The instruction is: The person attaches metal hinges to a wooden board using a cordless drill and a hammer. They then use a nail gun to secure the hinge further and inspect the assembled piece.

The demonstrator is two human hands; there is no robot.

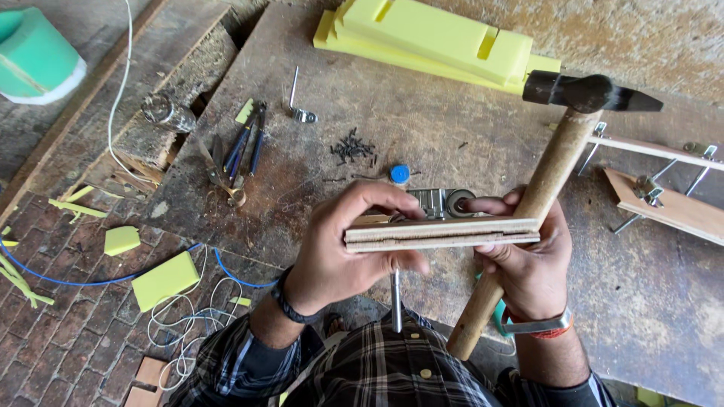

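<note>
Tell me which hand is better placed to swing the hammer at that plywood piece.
Probably the right hand: it already grips the hammer by its wooden handle, head up. The left hand pinches the plywood piece and steadies it over the workbench.

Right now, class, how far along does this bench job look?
Done: two wooden boards with metal fittings lie at right. In hand: the left hand and right hand grip a plywood piece; the right also holds the hammer. Left: the black screws lie unused.
</note>
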